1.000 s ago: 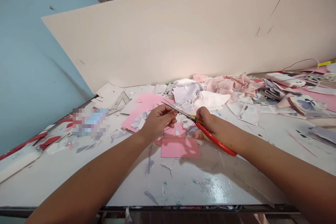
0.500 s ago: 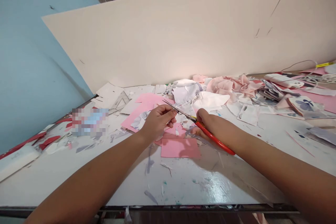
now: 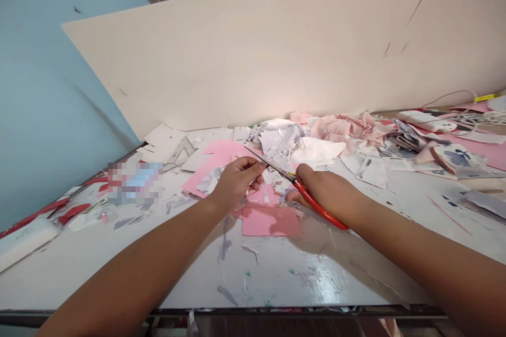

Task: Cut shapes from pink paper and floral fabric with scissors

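Observation:
My right hand (image 3: 322, 189) is closed round the red handles of a pair of scissors (image 3: 304, 192); their thin metal blades reach up and left toward my left hand. My left hand (image 3: 237, 181) is pinched shut at the blades, on something too small to make out. Both hands hover over a white table (image 3: 276, 268). Just below them lies a pink rectangle of paper (image 3: 271, 221), with more pink sheets (image 3: 217, 160) behind my left hand.
Heaps of white and pink cloth and paper scraps (image 3: 340, 134) crowd the back and right of the table. A large beige board (image 3: 276, 47) stands behind. Red strips (image 3: 59, 210) lie at the left edge, beside a blue wall. A clear set square (image 3: 179, 155) rests at back left.
My right hand and the scissors have shifted slightly lower and left, the handles drawing closer together. My left hand has barely moved.

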The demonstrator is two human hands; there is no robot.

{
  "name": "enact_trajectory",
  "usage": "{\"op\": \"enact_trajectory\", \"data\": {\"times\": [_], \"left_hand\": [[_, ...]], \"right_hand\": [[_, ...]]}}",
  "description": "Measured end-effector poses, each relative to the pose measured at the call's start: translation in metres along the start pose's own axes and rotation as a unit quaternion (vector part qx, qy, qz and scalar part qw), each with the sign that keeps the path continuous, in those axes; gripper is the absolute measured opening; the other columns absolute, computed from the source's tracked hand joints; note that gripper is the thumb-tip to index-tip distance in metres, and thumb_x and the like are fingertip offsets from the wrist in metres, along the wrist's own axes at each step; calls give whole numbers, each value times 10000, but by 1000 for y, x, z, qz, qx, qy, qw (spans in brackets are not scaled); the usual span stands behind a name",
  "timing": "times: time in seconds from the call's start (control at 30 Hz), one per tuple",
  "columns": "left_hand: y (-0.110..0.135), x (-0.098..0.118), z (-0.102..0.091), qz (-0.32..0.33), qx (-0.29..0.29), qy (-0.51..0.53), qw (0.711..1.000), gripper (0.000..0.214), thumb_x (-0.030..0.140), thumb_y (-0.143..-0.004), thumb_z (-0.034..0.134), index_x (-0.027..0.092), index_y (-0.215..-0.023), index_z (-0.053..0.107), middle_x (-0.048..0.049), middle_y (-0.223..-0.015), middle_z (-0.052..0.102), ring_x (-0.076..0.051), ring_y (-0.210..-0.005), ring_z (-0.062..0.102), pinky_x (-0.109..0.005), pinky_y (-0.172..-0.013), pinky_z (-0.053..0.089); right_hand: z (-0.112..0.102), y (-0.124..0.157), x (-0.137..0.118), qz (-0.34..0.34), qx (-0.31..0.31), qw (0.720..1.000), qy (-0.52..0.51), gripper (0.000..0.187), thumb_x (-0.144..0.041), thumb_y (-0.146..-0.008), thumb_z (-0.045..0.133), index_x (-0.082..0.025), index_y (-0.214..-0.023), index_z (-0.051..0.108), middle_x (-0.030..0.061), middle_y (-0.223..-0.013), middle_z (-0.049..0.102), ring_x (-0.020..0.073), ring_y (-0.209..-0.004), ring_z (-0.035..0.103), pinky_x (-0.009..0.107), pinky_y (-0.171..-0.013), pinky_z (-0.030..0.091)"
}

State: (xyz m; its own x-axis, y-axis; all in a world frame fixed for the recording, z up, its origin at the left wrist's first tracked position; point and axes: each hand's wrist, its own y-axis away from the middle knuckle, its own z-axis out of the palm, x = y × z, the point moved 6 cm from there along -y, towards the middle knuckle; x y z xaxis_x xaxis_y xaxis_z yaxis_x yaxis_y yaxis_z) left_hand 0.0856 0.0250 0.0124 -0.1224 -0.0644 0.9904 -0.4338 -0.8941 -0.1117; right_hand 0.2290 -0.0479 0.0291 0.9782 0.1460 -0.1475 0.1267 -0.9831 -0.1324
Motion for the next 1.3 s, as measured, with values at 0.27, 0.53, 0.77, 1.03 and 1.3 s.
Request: {"op": "enact_trajectory", "data": {"times": [0.27, 0.53, 0.77, 1.03, 1.3], "left_hand": [[2, 2, 4, 8, -31, 7, 999, 214, 350, -696, 621, 161, -673, 523, 25, -554, 507, -59, -469, 454, -198, -474, 366], [4, -12, 12, -113, -81, 121, 983, 305, 462, -743, 525, 164, -790, 485, -31, -680, 570, -85, -518, 515, -190, -461, 371], [9, -11, 15, -134, -116, 105, 978, 296, 97, -654, 521, 177, -933, 465, -56, -851, 573, -133, -646, 570, -234, -508, 409], [11, -10, 23, -95, -177, 112, 973, 516, -49, -512, 440, 238, -931, 533, -11, -909, 520, -105, -745, 536, -211, -565, 398], [6, -9, 12, -55, -87, 70, 992, 359, 132, -673, 577, 263, -1007, 561, 26, -675, 488, -96, -695, 533, -242, -649, 425]], "right_hand": [[-1, -4, 19, 61, 36, 994, -77, 259, -450, -823, 354, -226, -754, 245, 39, -617, 584, 176, -474, 512, 238, -414, 299], [18, -16, 53, 163, 26, 986, -22, 259, -391, -780, 444, -188, -880, 319, 25, -573, 554, 170, -421, 491, 240, -389, 279], [27, -19, 59, 184, -15, 981, -52, 398, -448, -754, 493, -157, -963, 318, 33, -589, 572, 186, -443, 515, 250, -404, 299], [26, -17, 59, 180, -38, 976, -113, 455, -493, -739, 491, -173, -994, 293, 42, -630, 599, 181, -450, 525, 255, -403, 313], [19, -19, 60, 167, 37, 960, -220, 328, -447, -745, 486, -229, -871, 275, -6, -622, 553, 150, -455, 495, 260, -424, 347]]}}
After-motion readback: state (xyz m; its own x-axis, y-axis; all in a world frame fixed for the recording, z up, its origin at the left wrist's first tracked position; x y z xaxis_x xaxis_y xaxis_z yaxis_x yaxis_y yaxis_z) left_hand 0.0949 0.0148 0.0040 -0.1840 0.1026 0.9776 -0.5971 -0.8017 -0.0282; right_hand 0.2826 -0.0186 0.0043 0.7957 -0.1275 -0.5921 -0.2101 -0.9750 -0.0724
